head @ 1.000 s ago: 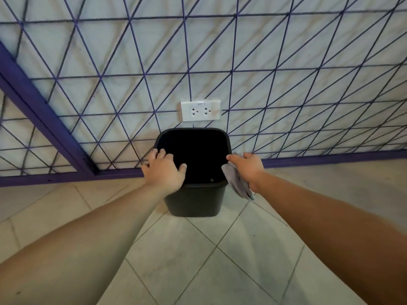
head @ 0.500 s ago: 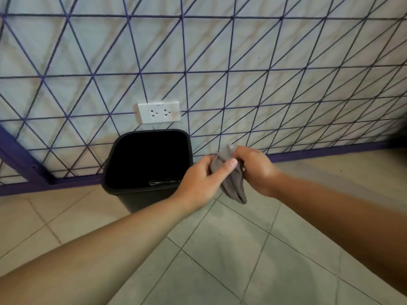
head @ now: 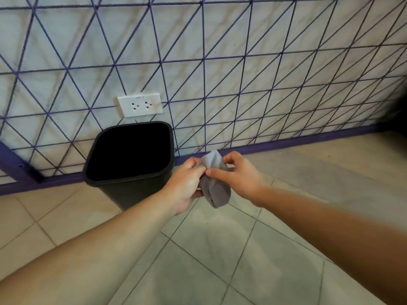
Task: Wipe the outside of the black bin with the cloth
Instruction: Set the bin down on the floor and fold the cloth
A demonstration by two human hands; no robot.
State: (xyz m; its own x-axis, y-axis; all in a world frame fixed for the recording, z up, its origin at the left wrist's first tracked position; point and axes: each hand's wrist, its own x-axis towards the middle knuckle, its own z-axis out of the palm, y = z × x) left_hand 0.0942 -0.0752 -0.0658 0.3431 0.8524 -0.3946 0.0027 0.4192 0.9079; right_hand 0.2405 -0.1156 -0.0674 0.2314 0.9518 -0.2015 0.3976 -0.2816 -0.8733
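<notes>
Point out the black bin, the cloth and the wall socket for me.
black bin (head: 100, 180): head view, front rim.
cloth (head: 217, 193): head view, lower hanging fold.
wall socket (head: 140, 105): head view, middle of white faceplate.

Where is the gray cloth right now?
In the head view the gray cloth is near the middle, pinched between the left hand and the right hand, just right of the black bin, above the tiled floor.
</notes>
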